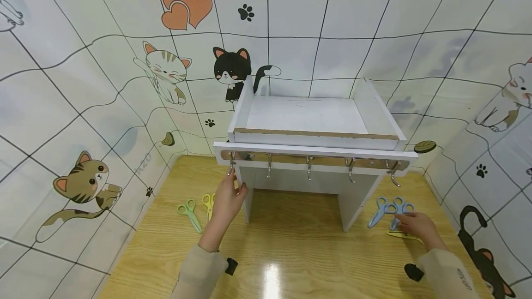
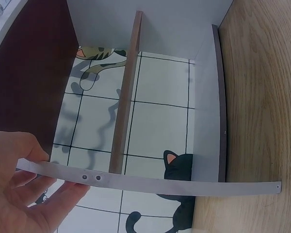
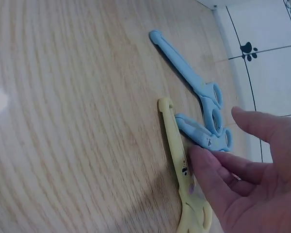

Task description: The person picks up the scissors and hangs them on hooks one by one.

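Note:
A white shelf rack point(image 1: 316, 140) with a row of metal hooks point(image 1: 309, 167) stands on the wooden table. My left hand point(image 1: 226, 201) holds its left side panel point(image 2: 150, 185), the thumb on one face and the fingers on the other. On the right, my right hand point(image 1: 417, 226) is over the scissors, thumb spread apart from the fingers. Its fingertips lie right by a pair of blue scissors point(image 3: 203, 135) and a pair of yellow scissors point(image 3: 177, 150). Another pair of blue scissors point(image 3: 184, 70) lies just beyond.
Left of the rack lie green scissors point(image 1: 191, 215) and another yellow pair point(image 1: 208, 203), partly behind the left hand. Walls with a cat-print grid point(image 1: 299, 59) enclose the wooden table point(image 1: 291, 248) at the back and both sides.

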`<move>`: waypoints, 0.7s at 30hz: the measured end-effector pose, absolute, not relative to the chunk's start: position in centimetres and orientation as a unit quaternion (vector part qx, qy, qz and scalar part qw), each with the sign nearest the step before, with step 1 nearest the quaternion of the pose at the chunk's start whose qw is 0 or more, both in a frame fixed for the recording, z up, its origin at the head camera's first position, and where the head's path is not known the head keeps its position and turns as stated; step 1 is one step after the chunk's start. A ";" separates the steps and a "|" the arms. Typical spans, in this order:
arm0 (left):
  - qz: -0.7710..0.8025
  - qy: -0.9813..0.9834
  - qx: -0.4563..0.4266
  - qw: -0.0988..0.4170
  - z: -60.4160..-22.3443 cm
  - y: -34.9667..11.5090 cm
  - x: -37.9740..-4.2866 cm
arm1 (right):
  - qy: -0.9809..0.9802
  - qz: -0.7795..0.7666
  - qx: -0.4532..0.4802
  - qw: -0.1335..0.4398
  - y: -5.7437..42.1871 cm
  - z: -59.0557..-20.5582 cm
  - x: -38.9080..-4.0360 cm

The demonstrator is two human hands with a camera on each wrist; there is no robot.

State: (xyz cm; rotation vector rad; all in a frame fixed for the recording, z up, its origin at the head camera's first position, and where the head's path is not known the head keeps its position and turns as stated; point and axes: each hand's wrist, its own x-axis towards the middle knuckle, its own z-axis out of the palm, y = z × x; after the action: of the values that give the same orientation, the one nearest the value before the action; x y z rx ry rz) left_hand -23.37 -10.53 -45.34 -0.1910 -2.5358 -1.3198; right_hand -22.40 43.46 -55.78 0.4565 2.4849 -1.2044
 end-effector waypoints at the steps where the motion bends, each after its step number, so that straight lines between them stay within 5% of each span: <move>1: -0.456 -0.877 -0.067 0.137 -45.3 -10.5 -23.4 | 0.857 -0.453 0.175 0.172 43.6 -55.8 -22.3; 21: -0.462 -0.875 -0.056 0.131 -45.3 -10.3 -23.2 | 0.915 -0.332 0.205 0.099 42.5 -56.9 -22.4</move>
State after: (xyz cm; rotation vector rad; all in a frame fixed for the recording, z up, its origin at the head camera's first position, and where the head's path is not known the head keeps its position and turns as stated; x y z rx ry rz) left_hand -23.23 -10.29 -45.32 -0.1632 -2.5419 -1.3423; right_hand -22.36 42.51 -56.87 0.6063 2.7083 -0.9819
